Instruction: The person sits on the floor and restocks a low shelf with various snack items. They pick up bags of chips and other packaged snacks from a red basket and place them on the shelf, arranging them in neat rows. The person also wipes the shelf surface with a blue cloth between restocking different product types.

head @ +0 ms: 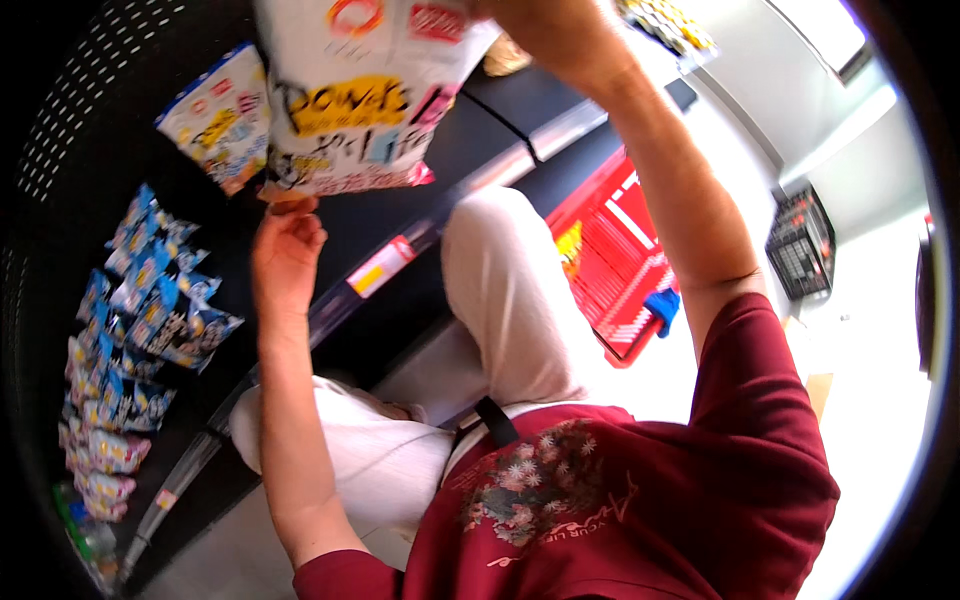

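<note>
A large white snack bag (360,82) with bold coloured printing is held up over a black shelf (480,142). My right hand (555,34) grips its upper right side, partly cut off by the top of the picture. At the bag's lower left corner, my left hand (289,244) has its fingers curled in and pinches the edge. Behind the large bag, a smaller white snack bag (221,120) with similar printing leans on the shelf, its right side partly covered.
Blue snack packets (161,300) and pinkish-white packets (109,450) line the shelf at left, before a perforated back panel (90,82). Price labels (380,266) run along the shelf edge. A red shopping basket (619,262) stands beside my knee; a black crate (802,244) is farther right.
</note>
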`<state>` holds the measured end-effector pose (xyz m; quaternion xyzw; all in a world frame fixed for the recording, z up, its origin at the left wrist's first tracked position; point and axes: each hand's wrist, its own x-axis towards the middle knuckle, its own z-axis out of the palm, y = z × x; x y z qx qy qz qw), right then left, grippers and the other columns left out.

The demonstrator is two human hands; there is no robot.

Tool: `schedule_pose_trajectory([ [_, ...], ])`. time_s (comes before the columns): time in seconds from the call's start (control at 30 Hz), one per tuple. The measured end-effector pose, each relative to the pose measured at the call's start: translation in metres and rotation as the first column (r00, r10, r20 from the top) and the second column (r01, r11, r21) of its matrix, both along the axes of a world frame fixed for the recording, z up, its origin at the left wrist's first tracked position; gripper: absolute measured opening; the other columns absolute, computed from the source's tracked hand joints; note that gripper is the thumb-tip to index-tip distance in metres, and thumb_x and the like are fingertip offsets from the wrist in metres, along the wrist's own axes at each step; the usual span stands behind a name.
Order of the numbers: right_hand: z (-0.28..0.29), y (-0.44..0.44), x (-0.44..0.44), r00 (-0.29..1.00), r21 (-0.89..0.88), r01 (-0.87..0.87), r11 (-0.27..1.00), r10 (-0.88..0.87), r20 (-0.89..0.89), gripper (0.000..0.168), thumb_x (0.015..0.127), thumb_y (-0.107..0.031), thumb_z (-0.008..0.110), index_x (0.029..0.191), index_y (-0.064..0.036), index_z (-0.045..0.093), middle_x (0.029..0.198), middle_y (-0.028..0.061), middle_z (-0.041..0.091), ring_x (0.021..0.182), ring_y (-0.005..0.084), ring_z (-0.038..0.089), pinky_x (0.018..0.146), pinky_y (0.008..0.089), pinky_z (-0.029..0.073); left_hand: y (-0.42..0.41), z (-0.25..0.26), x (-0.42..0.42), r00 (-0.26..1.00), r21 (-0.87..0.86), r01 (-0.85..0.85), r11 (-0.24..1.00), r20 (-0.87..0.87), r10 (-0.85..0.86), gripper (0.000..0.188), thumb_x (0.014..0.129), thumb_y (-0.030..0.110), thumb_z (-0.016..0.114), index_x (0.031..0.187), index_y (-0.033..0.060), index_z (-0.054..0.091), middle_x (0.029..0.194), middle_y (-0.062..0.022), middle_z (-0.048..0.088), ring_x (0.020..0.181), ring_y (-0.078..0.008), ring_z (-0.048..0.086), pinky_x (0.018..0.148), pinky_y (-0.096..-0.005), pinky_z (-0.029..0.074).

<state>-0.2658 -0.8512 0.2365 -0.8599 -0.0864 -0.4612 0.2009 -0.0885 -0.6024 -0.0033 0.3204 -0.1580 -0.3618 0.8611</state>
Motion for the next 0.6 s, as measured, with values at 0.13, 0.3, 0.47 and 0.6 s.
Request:
schedule_pose_trajectory([
  [0.13,0.0,-0.063,-0.076,0.987,-0.066,0.163,0.984,-0.163,0.019,0.011,0.094,-0.008,0.063,0.101,-0.001,0.068,0.088,0.0067,0.066,0.081,0.0142,0.062,0.07,0.0307,0.051,-0.011,0.006,-0.006,0.993,0.234,-0.115,0.965,0.057,0.105,0.024,0.094,0.008,0.057,0.117,0.0032,0.064,0.106,-0.0103,0.07,0.084,-0.0154,0.065,0.072,-0.0283,0.052],
  [0.3,-0.037,-0.082,-0.158,0.872,0.066,0.477,0.877,-0.463,-0.157,0.014,0.095,-0.01,0.059,0.1,0.0,0.067,0.084,0.0115,0.066,0.073,0.0224,0.066,0.066,0.0349,0.056,-0.013,0.007,-0.007,0.982,0.337,-0.184,0.923,0.106,0.157,0.024,0.092,0.012,0.06,0.114,0.0039,0.066,0.101,-0.0086,0.071,0.082,-0.0122,0.065,0.07,-0.0251,0.053],
  [0.47,-0.126,-0.147,-0.224,0.784,-0.25,0.487,0.837,-0.545,-0.297,0.008,0.098,-0.011,0.06,0.105,-0.012,0.064,0.099,0.0088,0.06,0.087,0.0288,0.07,0.069,0.0377,0.06,-0.013,0.001,-0.008,0.975,0.393,-0.213,0.894,0.149,0.167,0.026,0.091,0.016,0.064,0.114,0.0046,0.068,0.101,-0.0076,0.071,0.082,-0.0122,0.065,0.072,-0.0245,0.053],
  [0.6,-0.2,-0.162,-0.257,0.701,-0.269,0.491,0.828,-0.559,-0.442,0.012,0.093,-0.01,0.066,0.105,-0.013,0.064,0.106,0.0058,0.059,0.092,0.0265,0.068,0.07,0.0365,0.063,-0.011,-0.006,-0.004,0.968,0.441,-0.242,0.864,0.165,0.187,0.027,0.091,0.017,0.066,0.115,0.0051,0.067,0.102,-0.0072,0.07,0.083,-0.0117,0.064,0.073,-0.0241,0.052],
])
